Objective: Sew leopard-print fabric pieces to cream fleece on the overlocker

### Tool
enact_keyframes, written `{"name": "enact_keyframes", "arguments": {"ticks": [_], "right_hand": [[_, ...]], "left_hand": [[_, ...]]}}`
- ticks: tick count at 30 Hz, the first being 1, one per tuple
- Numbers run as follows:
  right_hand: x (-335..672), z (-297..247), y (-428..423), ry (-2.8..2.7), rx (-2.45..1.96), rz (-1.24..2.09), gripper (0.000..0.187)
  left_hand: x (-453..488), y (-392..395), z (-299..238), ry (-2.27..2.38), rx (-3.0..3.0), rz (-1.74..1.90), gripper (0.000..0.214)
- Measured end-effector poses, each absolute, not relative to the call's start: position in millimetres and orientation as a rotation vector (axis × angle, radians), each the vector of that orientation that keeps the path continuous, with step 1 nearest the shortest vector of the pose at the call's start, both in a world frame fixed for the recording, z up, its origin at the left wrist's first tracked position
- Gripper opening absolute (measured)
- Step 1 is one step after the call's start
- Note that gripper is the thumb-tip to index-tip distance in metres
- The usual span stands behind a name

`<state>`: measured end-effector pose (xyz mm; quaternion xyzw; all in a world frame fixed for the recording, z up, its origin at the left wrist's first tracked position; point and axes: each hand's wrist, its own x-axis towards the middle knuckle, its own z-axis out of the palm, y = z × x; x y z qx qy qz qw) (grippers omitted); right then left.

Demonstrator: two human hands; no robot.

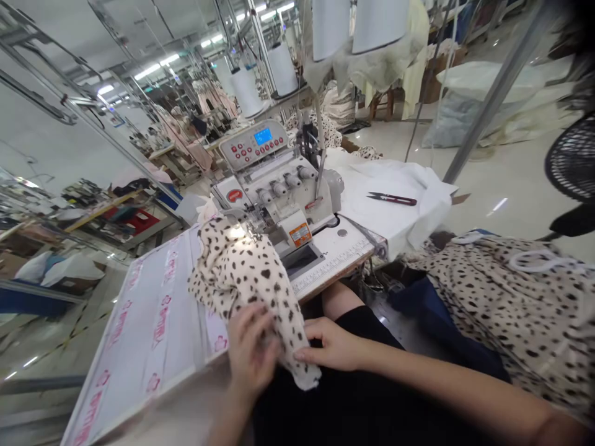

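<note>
My left hand (251,350) is clasping the spotted cloth (246,279) from above, and my right hand (330,344) is pinching its lower edge. The cloth lies bunched on the table (149,334), its top end reaching the overlocker (279,192). Even tension between my hands looks best here.

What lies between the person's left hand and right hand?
In the head view, a fold of cream fabric with black spots lies between the left hand and the right hand, touching both.
</note>
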<state>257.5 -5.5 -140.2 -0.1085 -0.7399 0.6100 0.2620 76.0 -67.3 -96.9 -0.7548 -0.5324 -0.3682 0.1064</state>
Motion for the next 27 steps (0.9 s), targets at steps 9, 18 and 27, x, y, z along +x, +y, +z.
{"name": "enact_keyframes", "arguments": {"ticks": [9, 18, 27], "right_hand": [[279.7, -120.3, -24.3, -1.913, -0.223, 1.511, 0.019], [285.6, -101.1, -51.5, -1.964, -0.085, 1.114, 0.033], [292.9, -94.3, -53.8, -2.054, -0.076, 0.802, 0.023]], "left_hand": [[119.3, -120.3, -118.2, -1.692, -2.428, -1.236, 0.05], [118.5, -145.0, -107.8, -1.798, -2.578, -1.504, 0.058], [129.4, -143.4, -89.1, -1.658, -2.406, -1.53, 0.036]]}}
